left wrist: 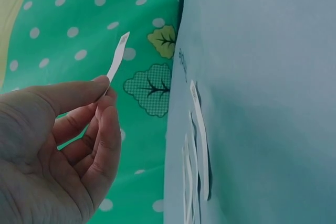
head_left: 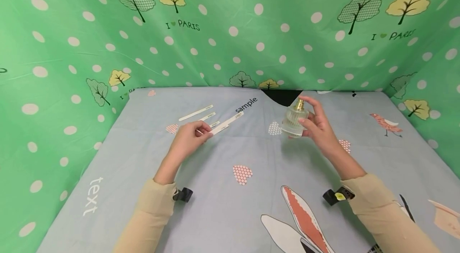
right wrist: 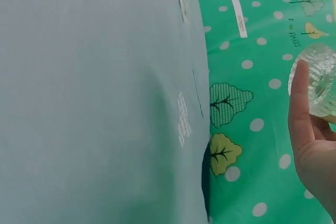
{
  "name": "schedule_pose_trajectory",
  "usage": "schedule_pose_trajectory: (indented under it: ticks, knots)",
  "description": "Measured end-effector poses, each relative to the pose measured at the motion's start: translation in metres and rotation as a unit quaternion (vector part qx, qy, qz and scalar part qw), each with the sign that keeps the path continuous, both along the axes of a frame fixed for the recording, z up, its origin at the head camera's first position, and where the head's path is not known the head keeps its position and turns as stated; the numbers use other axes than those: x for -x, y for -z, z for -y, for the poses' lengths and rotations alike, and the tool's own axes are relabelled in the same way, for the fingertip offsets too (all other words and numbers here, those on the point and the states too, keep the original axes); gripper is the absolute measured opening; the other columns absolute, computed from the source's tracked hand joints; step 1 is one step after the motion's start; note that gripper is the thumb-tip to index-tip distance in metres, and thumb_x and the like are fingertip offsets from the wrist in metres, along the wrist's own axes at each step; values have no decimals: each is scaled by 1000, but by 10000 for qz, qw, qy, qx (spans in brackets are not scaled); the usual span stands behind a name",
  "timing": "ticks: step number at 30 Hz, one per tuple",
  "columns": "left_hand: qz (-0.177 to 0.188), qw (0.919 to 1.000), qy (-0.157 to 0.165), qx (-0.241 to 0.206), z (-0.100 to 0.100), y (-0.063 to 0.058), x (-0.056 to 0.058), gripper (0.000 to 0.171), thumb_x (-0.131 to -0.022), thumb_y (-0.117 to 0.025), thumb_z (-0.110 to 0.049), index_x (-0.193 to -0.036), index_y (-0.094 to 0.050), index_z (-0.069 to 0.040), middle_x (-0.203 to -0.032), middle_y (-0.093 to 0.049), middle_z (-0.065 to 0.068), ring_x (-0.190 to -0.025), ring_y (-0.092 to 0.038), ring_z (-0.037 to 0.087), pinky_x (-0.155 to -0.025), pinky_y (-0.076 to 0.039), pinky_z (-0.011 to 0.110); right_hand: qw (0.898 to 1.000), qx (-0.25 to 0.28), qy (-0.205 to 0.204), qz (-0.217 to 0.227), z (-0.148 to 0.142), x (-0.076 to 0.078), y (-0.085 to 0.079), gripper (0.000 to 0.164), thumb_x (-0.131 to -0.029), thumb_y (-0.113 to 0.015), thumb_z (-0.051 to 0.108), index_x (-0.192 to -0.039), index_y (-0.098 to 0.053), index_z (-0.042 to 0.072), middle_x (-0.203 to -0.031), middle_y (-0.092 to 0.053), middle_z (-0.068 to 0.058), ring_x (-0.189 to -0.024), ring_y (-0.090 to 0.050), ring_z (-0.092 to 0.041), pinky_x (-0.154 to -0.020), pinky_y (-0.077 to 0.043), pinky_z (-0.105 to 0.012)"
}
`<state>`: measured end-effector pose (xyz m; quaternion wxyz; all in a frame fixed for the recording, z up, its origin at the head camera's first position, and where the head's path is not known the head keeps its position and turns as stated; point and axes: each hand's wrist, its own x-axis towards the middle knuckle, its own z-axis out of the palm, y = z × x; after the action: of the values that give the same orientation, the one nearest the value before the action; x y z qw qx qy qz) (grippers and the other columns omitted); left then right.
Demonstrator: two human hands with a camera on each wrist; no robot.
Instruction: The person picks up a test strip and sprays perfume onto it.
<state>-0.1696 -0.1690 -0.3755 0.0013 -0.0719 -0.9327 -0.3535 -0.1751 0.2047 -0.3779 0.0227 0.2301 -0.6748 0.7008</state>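
My left hand [head_left: 188, 138] pinches one white paper test strip [left wrist: 118, 56] between thumb and fingertips, raised above the bed-like surface. Its printed end points away from the fingers. Several more white strips [head_left: 195, 113] lie roughly side by side on the cloth near that hand. On the right, my right hand [head_left: 321, 128] grips a clear ribbed glass perfume bottle [head_left: 294, 122] with a gold spray top [head_left: 299, 104]. The index finger rests on the spray top, and the bottle is held up, slightly tilted. In the right wrist view, the ribbed glass base [right wrist: 317, 74] shows beside a finger.
A grey-blue printed cloth [head_left: 215, 213] covers the work surface, with hearts, a bird and lettering on it. Green dotted fabric [head_left: 258, 57] hangs along the back and sides. Dark wrist bands with small black devices [head_left: 185, 194] sit on both wrists.
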Motion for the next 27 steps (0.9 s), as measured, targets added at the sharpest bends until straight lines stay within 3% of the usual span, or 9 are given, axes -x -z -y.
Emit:
schedule_pose_trajectory:
  ticks: [5, 10, 14, 23, 27]
  knots:
    - [29, 10000, 29, 1, -4, -2, 1, 13, -91, -73, -21, -98, -72, -10, -91, -73, 7, -75, -67, 16, -64, -53, 26, 9983, 398, -313, 298, 3, -2, 2, 61, -99, -48, -8, -149, -31, 24, -118, -68, -1, -99, -74, -15, -63, -64, -38]
    - [-3, 9999, 82, -87, -8, -5, 3, 13, -91, -73, -21, -98, -73, -11, -92, -74, 8, -75, -68, 16, -65, -54, 27, 9988, 300, -322, 206, 5, -1, 2, 67, -95, -51, -13, -150, -27, 18, -118, -68, 1, -100, -73, -14, -63, -63, -39]
    - [-98, 9997, 125, -169, -13, -8, 5, 12, -91, -73, -21, -98, -73, -11, -92, -74, 7, -79, -69, 18, -66, -54, 27, 9996, 102, -222, 138, 6, 0, 2, 66, -96, -51, -11, -151, -27, 19, -118, -69, 3, -99, -73, -12, -63, -64, -37]
    - [-304, 9969, -4, -720, -25, -15, 7, 11, -92, -72, -20, -97, -73, -10, -87, -73, 8, -76, -69, 19, -63, -54, 26, 9995, 105, -293, 8, 9, 2, 4, 64, -96, -48, -11, -147, -32, 24, -113, -72, 4, -94, -74, -12, -57, -62, -33]
    - [-455, 9941, -23, -987, -29, -17, 8, 12, -92, -72, -18, -97, -75, -8, -85, -74, 10, -75, -71, 24, -63, -57, 27, 9997, 110, -219, -2, 15, 2, 5, 68, -93, -52, -15, -146, -34, 26, -110, -70, 5, -92, -72, -10, -59, -62, -31]
